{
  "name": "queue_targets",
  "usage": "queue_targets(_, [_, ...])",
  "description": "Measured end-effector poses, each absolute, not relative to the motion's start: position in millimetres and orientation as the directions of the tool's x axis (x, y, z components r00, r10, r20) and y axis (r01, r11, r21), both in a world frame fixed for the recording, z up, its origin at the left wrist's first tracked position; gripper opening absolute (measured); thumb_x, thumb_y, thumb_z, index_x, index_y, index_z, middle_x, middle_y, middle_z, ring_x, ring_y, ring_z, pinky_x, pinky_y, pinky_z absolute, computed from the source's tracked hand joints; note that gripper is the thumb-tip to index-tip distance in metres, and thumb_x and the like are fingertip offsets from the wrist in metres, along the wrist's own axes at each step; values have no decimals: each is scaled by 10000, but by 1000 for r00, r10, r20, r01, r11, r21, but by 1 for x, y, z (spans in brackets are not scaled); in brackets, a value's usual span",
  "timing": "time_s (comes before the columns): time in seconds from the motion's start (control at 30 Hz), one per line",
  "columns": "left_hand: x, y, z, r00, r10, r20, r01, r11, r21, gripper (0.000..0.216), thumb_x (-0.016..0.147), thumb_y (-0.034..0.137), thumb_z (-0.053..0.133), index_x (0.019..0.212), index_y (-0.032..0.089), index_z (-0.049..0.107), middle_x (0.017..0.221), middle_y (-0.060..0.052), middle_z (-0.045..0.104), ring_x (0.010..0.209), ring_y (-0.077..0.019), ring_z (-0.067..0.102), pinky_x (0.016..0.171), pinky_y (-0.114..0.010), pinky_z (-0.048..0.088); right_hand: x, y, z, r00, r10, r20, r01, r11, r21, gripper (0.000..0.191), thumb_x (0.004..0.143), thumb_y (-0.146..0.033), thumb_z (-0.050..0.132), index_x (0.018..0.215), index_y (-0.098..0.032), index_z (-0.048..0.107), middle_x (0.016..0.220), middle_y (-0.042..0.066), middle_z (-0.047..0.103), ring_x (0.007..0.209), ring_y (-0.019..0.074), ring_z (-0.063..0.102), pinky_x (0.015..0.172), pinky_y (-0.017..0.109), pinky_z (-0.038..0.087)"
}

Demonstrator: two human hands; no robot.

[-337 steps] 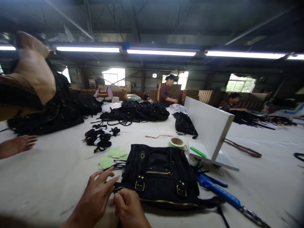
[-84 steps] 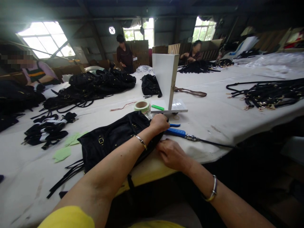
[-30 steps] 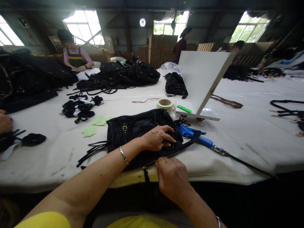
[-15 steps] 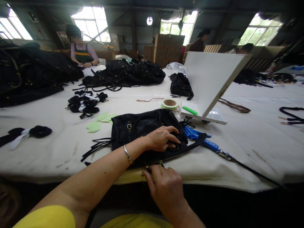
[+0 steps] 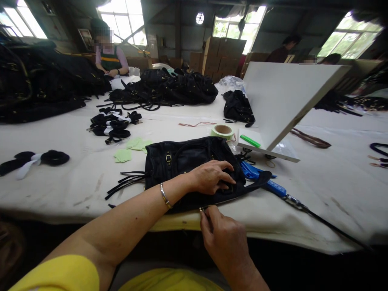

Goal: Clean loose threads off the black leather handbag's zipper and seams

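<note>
A black handbag (image 5: 194, 150) with brass-coloured buckles and thin tassels lies flat at the table's near edge. My left hand (image 5: 214, 176) rests on top of its right half, fingers spread and bent a little. Along the bag's near edge runs a zipper, and my right hand (image 5: 226, 232) is closed at it. Thumb and forefinger pinch a small metal zipper pull (image 5: 202, 209), mostly covered by the fingers. Off the right end of the bag a black strap (image 5: 257, 182) lies over a blue air blow gun (image 5: 274, 187) with a dark hose.
Behind the bag are a roll of green tape (image 5: 222, 130), a white upright board (image 5: 287, 101) on a small base and a green cutter (image 5: 250, 140). Left lie green paper pieces (image 5: 123, 155) and bundled black straps (image 5: 110, 125). Piled black bags (image 5: 169, 87) and a co-worker (image 5: 110, 60) are farther back.
My right hand has slid rightward along the bag's near edge with the zipper pull. My left hand stays put on the bag. The whole view has shifted slightly.
</note>
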State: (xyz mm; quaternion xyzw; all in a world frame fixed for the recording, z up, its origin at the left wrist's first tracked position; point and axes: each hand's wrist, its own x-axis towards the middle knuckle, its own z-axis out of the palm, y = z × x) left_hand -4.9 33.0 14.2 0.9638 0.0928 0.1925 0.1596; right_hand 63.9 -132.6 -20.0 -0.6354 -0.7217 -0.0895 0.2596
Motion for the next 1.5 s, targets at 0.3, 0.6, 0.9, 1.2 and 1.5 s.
queue_targets(0.3, [-5, 33, 14, 907, 250, 338, 130, -931, 341, 262, 829, 240, 661, 1088, 248, 703, 1280, -74, 542, 1136, -204, 551, 1046, -344, 387, 75, -131, -21, -29, 893, 449, 930, 189, -316, 273, 962, -295, 390, 735, -202, 510, 523, -16, 556, 433, 153, 561, 486, 285, 229])
queue_targets(0.6, [-5, 33, 12, 898, 255, 358, 130, -932, 340, 266, 821, 248, 668, 1085, 257, 703, 1274, -60, 545, 1127, -202, 556, 1048, -341, 384, 96, -133, -15, -9, 949, 315, 841, 178, -511, 223, 936, -379, 503, 790, -210, 522, 551, -47, 543, 466, 125, 541, 502, 242, 303])
queue_targets(0.9, [-4, 32, 12, 895, 264, 360, 131, -926, 353, 263, 812, 233, 673, 1072, 253, 707, 1266, -61, 547, 1115, -206, 559, 1047, -355, 388, 95, -132, -17, 75, 913, 401, 939, 71, -338, 413, 919, -586, 458, 780, -208, 552, 636, 6, 578, 508, 160, 537, 518, 263, 285])
queue_targets(1.2, [-3, 31, 12, 895, 274, 351, 148, -927, 346, 250, 806, 233, 681, 1052, 258, 714, 1262, -53, 551, 1111, -209, 560, 1038, -352, 394, 79, -126, -18, 89, 899, 428, 940, 66, -335, 236, 870, -304, 461, 665, -200, 513, 532, -4, 542, 441, 139, 496, 514, 271, 239])
queue_targets(1.5, [-1, 31, 10, 888, 302, 347, 174, -919, 354, 237, 807, 252, 683, 1041, 260, 717, 1248, -45, 553, 1101, -196, 566, 1031, -325, 398, 64, -125, -21, 54, 907, 417, 894, 143, -426, 205, 847, -268, 471, 655, -199, 496, 537, -21, 510, 450, 125, 459, 525, 272, 237])
